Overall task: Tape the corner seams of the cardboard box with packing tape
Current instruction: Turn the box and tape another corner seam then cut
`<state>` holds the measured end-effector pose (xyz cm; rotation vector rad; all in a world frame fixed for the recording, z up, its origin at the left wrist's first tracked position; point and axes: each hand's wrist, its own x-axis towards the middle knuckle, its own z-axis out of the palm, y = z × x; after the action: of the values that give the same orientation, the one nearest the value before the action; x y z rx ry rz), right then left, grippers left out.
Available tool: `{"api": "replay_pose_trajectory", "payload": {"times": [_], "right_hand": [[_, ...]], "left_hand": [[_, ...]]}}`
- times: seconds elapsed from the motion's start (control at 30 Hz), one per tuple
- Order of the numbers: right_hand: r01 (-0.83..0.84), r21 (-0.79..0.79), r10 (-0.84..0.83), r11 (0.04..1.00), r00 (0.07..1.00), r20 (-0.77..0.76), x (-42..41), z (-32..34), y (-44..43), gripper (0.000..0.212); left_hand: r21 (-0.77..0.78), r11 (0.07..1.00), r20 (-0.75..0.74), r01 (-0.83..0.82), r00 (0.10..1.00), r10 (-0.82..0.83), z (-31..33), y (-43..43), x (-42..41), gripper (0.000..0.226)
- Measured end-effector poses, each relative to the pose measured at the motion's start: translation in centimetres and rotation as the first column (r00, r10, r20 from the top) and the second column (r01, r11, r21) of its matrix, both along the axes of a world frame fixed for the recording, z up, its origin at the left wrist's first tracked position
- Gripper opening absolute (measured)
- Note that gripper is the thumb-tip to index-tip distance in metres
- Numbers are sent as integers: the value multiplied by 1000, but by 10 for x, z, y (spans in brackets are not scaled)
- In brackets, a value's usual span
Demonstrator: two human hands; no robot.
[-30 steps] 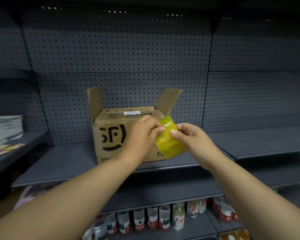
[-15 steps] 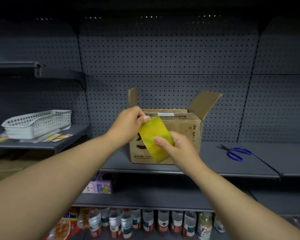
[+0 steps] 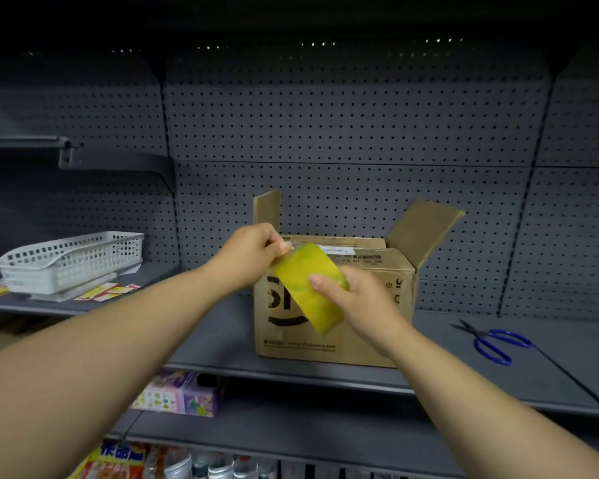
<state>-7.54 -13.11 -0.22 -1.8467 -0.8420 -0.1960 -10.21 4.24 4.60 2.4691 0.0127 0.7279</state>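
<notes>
A brown cardboard box (image 3: 367, 326) with black print stands on the grey shelf (image 3: 222, 340), two of its top flaps raised. In front of it I hold a yellowish roll of packing tape (image 3: 308, 288), seen edge-on. My right hand (image 3: 357, 299) grips the roll from the right, thumb across its face. My left hand (image 3: 253, 254) pinches the tape's loose end at the roll's upper left, near the box's top left corner. The hands and roll hide part of the box's front.
Blue-handled scissors (image 3: 491, 344) lie on the shelf to the right of the box. A white plastic basket (image 3: 70, 261) and paper labels (image 3: 108, 292) sit on the left shelf. Packets and bottles (image 3: 173, 399) fill lower shelves. Pegboard backs the shelving.
The view has swung left and closer, so the box now sits right of centre. The roll has tilted and my left hand moved up to its top edge.
</notes>
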Motion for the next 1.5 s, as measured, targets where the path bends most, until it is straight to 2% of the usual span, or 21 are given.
{"api": "replay_pose_trajectory", "payload": {"times": [0.1,0.2,0.4,0.47,0.53,0.67,0.73,0.83,0.97,1.13,1.37,1.5], "right_hand": [[-106,48,109,993,993,-51,11,-10,-14,20],[-167,96,174,981,982,-76,16,-20,-20,23],[-120,109,127,987,991,-54,22,-23,-13,26],[-105,121,109,987,993,-33,22,-23,-7,33],[-90,127,92,988,996,-14,20,-22,-1,30],[-70,127,67,989,997,27,18,-19,13,13],[-24,94,16,995,997,79,16,-18,23,17],[35,77,-44,996,992,117,11,-18,42,25],[62,120,-76,991,991,114,6,-21,69,18],[107,131,-123,986,985,117,-3,-31,95,18],[166,164,-184,972,978,97,-13,-41,117,33],[206,142,-221,968,970,100,-19,-44,123,42]], "left_hand": [[-183,980,-62,84,993,-97,3,14,4,22],[-337,930,-77,149,980,-185,2,18,9,21],[-562,811,-54,161,972,-231,-4,3,21,23],[-548,818,-43,177,970,-238,-5,4,24,29],[-436,877,-65,200,965,-252,-2,8,26,32],[-392,899,-66,194,969,-238,0,33,37,29],[-363,906,-82,216,961,-263,2,45,40,19],[-427,861,-118,275,927,-355,7,64,38,15],[-525,776,-121,348,873,-473,10,92,40,19],[-448,804,-138,391,858,-494,7,114,39,20],[-594,684,-174,423,763,-623,0,134,39,12],[-594,677,-223,435,720,-658,-2,141,38,11]]}}
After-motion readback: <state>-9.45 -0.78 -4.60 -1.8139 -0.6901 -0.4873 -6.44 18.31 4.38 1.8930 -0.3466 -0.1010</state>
